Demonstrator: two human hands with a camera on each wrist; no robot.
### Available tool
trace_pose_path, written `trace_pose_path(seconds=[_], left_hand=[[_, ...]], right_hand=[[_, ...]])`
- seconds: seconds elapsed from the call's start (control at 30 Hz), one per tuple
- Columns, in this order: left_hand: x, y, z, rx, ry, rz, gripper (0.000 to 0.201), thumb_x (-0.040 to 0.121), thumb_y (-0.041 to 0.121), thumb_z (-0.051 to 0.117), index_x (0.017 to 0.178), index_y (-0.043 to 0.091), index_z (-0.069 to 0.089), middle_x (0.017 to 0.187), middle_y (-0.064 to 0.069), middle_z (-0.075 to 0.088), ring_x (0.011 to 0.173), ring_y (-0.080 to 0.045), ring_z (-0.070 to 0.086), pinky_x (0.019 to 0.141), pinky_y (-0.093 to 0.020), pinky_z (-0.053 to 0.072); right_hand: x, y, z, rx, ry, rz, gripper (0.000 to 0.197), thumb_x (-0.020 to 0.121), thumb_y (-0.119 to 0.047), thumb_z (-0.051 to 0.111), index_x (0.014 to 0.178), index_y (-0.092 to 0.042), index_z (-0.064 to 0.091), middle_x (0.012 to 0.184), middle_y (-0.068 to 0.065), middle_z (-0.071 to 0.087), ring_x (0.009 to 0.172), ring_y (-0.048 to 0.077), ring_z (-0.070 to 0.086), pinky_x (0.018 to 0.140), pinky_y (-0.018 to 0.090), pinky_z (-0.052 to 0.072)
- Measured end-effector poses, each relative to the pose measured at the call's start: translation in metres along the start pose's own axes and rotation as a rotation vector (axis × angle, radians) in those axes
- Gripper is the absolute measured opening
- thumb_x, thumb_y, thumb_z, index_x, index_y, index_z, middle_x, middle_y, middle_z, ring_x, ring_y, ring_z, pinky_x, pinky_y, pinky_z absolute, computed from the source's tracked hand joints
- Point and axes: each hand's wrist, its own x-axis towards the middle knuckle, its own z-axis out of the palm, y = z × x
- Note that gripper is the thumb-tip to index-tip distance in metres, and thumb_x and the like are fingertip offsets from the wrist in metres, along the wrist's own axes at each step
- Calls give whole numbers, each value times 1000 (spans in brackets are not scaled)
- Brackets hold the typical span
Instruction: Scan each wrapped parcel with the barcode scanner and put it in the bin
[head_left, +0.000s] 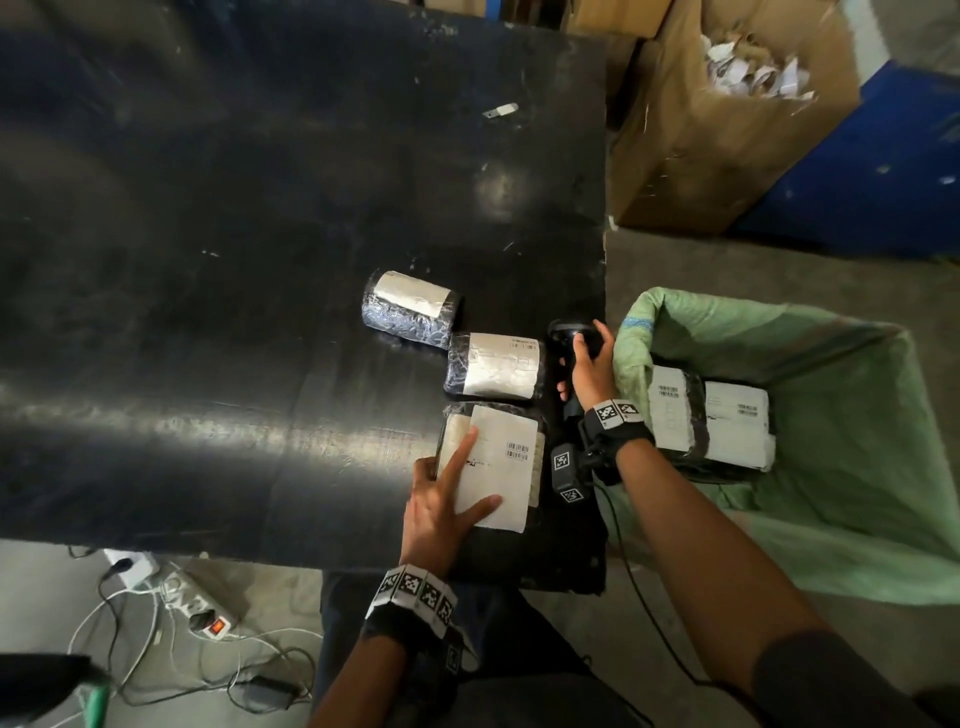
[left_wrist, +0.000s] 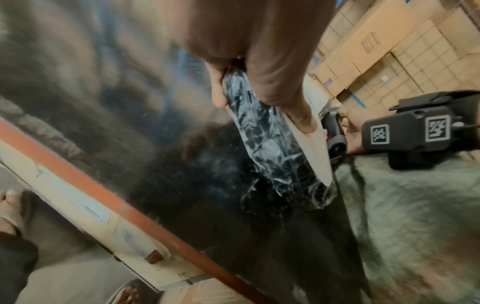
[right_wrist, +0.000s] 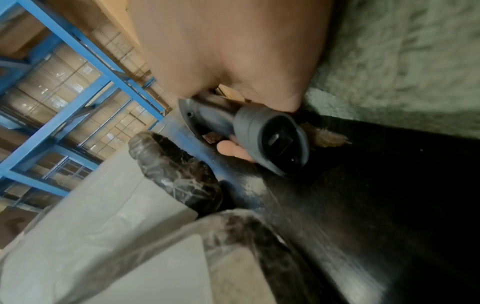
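Observation:
Three black-wrapped parcels with white labels lie near the right edge of the black table (head_left: 208, 260). My left hand (head_left: 441, 509) grips the nearest parcel (head_left: 511, 447), thumb and forefinger on its label, other fingers at its left edge; the left wrist view shows that parcel (left_wrist: 262, 144) pinched at its edge. The middle parcel (head_left: 493, 366) and the far parcel (head_left: 410, 314) lie untouched. My right hand (head_left: 589, 364) holds the black barcode scanner (head_left: 569, 332) just right of the middle parcel, its head (right_wrist: 272, 142) low over the table. The green-lined bin (head_left: 857, 467) at the right holds two labelled parcels (head_left: 737, 426).
A cardboard box (head_left: 727, 130) with paper scraps stands beyond the bin, beside a blue container (head_left: 883, 182). A small white scrap (head_left: 501, 110) lies far back on the table. A power strip (head_left: 202, 608) and cables lie on the floor at the lower left.

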Motion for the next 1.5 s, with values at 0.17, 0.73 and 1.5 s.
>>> trace_pose_path(seconds=[0.17,0.73,1.5], left_hand=[[7,1,1,-44,31,-102,100,76,59,76,153,57,13,113,-4,55,100,-19,56,92,-39,52],[9,58,-84,-201,428,123,81,88,36,74,153,47,27,112,-2,44,95,-8,52,74,-4,39],[58,118,-79,-379,780,112,81,81,45,68,154,42,33,104,-10,44,82,7,47,79,-12,33]], right_hand=[[-1,-2,-2,60,32,-37,45,102,-42,41,144,-28,34,121,16,61,78,21,67,32,19,39],[-103,-114,-44,241,-175,-272,39,103,-51,27,142,-55,26,106,21,65,55,18,52,45,28,45],[-201,-150,-57,261,-490,-486,37,106,-35,29,140,-48,34,97,25,60,48,13,48,43,27,41]])
